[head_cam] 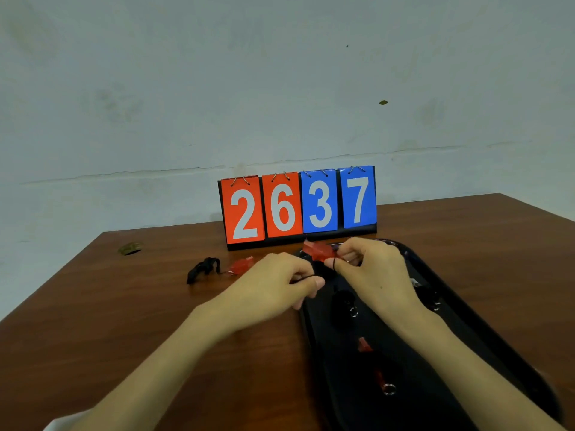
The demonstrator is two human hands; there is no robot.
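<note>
We've got the brown table (124, 321) under everything, the black tray (357, 409) below our grip, and the scoreboard (298, 206) showing 2637 just behind it. Our right hand (376, 269) pinches the red plastic piece (317, 251), and our left hand (277, 281) pinches its black cord (306, 276) alongside.

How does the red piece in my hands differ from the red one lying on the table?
The held piece is pinched by the right hand over the tray; the loose piece lies untouched on the table. The held piece's cord runs to the left hand; the loose piece's cord lies bunched. Both are clear red with black cord.
</note>
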